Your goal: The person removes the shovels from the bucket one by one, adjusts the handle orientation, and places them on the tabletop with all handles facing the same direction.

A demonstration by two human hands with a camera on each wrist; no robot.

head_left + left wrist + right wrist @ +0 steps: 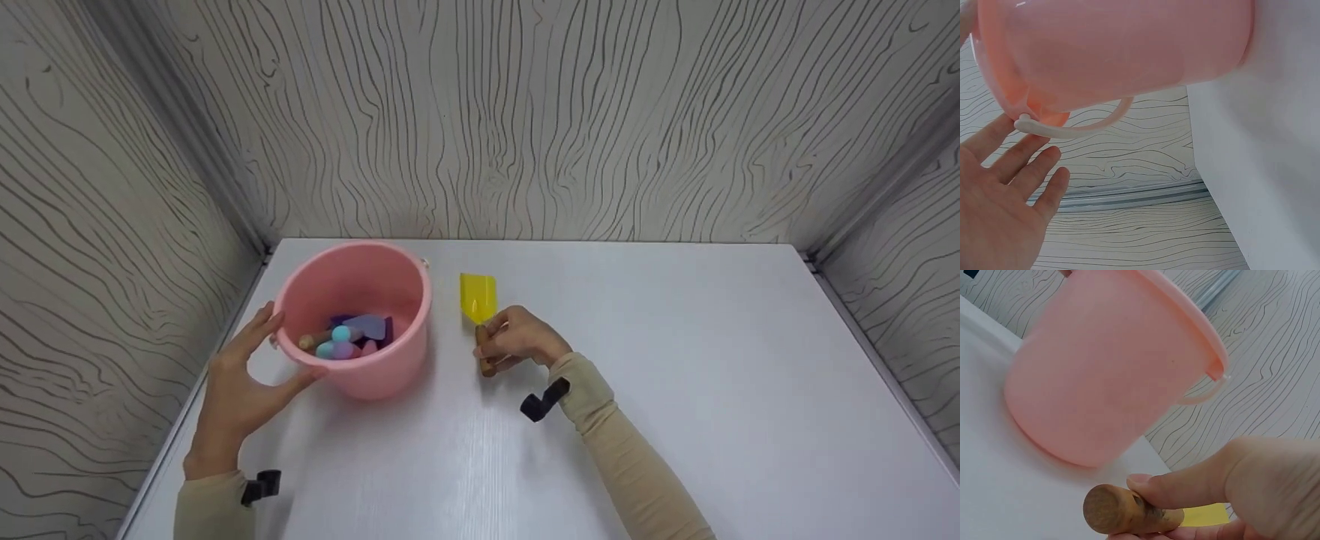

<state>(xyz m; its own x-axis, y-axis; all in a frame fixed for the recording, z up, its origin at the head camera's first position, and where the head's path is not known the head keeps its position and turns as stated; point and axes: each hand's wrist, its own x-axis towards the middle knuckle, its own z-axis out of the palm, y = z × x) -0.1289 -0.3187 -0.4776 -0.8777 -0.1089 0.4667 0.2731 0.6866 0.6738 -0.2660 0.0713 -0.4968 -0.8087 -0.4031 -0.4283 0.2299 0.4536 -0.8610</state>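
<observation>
A pink bucket [390,367] stands at the left of the white table, with its mouth facing the head camera. My left hand [240,375] is spread along its left rim, thumb on the near side and fingertips at the handle joint. Those fingers [1033,171] look nearly straight in the left wrist view. To the right of the bucket, my right hand [521,337] pinches the brown wooden handle of a small shovel [480,296] with a yellow blade. The blade points away from me. In the right wrist view the handle's round end [1103,509] sticks out past the thumb.
Inside the bucket lie several toys, among them a cluster of turquoise and purple balls [341,343] and a bluish-purple blade [366,325]. The bucket's pale handle [1089,129] hangs down its side. Wood-patterned panels [525,120] enclose the table.
</observation>
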